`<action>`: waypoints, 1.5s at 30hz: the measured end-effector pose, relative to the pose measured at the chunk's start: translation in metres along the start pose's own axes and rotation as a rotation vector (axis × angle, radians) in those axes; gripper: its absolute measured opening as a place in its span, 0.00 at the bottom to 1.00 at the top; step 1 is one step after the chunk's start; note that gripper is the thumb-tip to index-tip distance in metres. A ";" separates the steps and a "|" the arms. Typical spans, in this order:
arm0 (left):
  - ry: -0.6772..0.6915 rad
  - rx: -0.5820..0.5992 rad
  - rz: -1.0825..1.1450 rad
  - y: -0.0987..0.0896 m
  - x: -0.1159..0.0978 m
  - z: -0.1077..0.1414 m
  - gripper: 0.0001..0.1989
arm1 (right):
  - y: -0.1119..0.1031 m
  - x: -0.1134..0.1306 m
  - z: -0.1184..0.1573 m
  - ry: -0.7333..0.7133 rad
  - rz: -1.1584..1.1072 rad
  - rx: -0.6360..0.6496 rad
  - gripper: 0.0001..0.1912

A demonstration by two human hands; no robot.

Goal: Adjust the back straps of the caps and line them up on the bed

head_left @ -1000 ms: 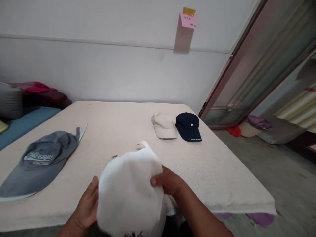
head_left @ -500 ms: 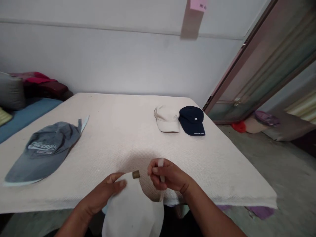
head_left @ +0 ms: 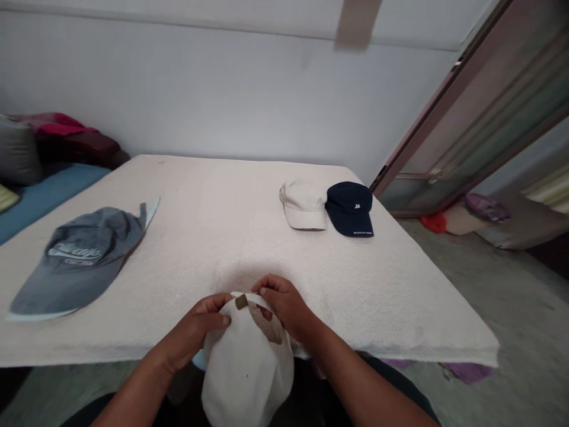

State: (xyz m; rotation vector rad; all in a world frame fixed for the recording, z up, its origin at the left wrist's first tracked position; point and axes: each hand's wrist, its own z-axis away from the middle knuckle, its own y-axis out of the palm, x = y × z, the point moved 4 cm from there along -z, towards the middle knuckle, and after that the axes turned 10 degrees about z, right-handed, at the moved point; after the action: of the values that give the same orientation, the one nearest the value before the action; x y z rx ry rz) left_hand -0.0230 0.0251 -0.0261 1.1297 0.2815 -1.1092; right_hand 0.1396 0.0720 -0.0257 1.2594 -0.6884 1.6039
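Note:
A white cap (head_left: 246,373) hangs at the table's front edge, its back opening facing up and away from me. My left hand (head_left: 200,329) pinches the cap's rim left of a small brass-coloured buckle (head_left: 241,302). The cap's strap arches over the opening, and my right hand (head_left: 284,305) grips it at the right of the buckle. The strap's tip is hidden by my fingers. On the table lie a grey cap (head_left: 84,255) at the left, and a cream cap (head_left: 304,204) beside a navy cap (head_left: 350,209) at the back right.
A pale cloth covers the table (head_left: 213,237), which stands against a white wall (head_left: 200,95). Cushions (head_left: 18,151) and folded red fabric (head_left: 62,124) are at the far left. To the right are a sliding door (head_left: 444,136) and red and purple items on the floor.
My right hand has moved left with the strap, up to the buckle. The cap's opening is now bridged by the strap. The camera view has tilted slightly downward.

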 end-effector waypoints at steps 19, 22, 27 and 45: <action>0.067 -0.133 0.081 -0.010 -0.002 0.001 0.11 | -0.017 0.022 0.007 -0.003 -0.141 0.245 0.08; 0.069 -0.143 0.066 -0.007 -0.003 0.001 0.12 | -0.017 0.022 0.007 0.018 -0.167 0.259 0.08; 0.059 -0.163 0.069 -0.006 -0.001 0.000 0.12 | -0.016 0.023 0.009 0.009 -0.129 0.290 0.11; 0.015 -0.127 0.080 0.000 0.003 0.000 0.07 | -0.016 0.023 0.011 -0.014 0.064 0.315 0.11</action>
State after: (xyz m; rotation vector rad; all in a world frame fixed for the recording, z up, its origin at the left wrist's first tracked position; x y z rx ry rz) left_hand -0.0213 0.0236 -0.0286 1.0281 0.3119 -0.9984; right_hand 0.1583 0.0764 -0.0030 1.4878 -0.5012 1.8080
